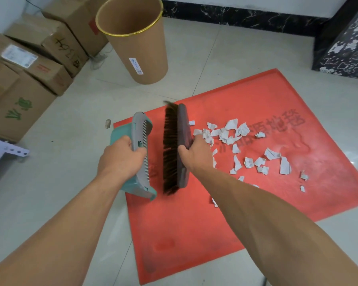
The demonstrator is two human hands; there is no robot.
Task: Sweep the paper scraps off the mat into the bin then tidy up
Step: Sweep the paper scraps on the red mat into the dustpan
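A red mat (194,234) lies on the tiled floor. Several torn white paper scraps (238,145) are scattered over its middle and right. My left hand (122,159) grips a teal and grey dustpan (142,129) held upright over the mat's left edge. My right hand (194,151) grips a brush (174,147) with dark bristles facing left toward the dustpan, just left of the scraps. A brown bin (139,42) with a gold rim stands open on the floor beyond the mat.
Stacked cardboard boxes (29,75) line the left wall. A black patterned box (345,44) stands at the far right. One stray scrap (108,123) lies on the tiles left of the mat. A white perforated piece (6,149) sits at the left edge.
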